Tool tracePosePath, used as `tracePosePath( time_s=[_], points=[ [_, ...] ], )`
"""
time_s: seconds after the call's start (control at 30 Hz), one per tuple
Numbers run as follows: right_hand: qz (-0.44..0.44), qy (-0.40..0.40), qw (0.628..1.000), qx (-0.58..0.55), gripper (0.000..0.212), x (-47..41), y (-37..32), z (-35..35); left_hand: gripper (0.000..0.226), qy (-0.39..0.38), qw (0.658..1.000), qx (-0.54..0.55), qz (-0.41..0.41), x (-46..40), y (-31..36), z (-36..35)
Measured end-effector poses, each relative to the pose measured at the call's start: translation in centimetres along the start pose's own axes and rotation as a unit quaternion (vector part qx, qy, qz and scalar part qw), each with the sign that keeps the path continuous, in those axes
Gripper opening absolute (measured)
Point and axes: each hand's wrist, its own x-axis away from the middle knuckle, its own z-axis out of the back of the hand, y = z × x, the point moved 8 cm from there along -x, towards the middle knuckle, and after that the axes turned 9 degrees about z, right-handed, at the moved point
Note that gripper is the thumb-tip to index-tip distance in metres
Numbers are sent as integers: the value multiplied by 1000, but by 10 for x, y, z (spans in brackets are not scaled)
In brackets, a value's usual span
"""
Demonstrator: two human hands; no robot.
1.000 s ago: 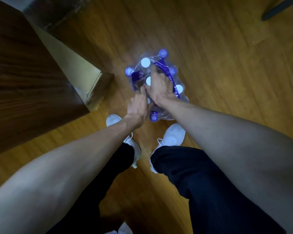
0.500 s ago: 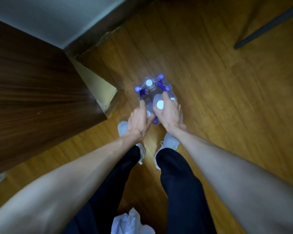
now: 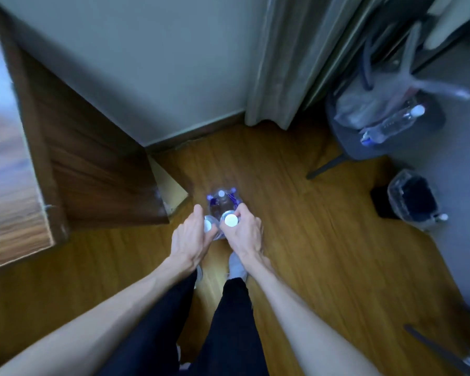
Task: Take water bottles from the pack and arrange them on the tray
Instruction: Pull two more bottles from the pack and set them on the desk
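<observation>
Standing on the wood floor [image 3: 323,253], the person grips one bottle per hand. Left hand [image 3: 190,244] closes around a white-capped bottle [image 3: 208,225]; right hand [image 3: 244,234] closes around another bottle [image 3: 230,220]. Just beyond, the pack [image 3: 222,200] sits on the floor, right of the desk [image 3: 98,180].

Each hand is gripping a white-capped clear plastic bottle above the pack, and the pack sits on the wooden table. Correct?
Not quite: the head view shows the plastic-wrapped pack on the wooden floor, not the table. The left hand and right hand do each grip a white-capped clear plastic bottle.
</observation>
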Motion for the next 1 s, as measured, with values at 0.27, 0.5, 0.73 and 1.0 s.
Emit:
tracePosePath(
  time_s=[0.27,0.5,0.73,1.0],
  points=[
    [130,-5,991,43,30,63,-112,68,29,104,992,66,3,88,11,126],
    [249,20,967,44,33,112,-221,97,29,212,971,112,9,138,-22,222],
    [326,13,943,58,36,153,-335,69,31,263,955,135,3,170,-96,310],
    [388,-4,920,51,39,197,-451,0,37,269,952,147,28,202,-204,365]
  ],
)
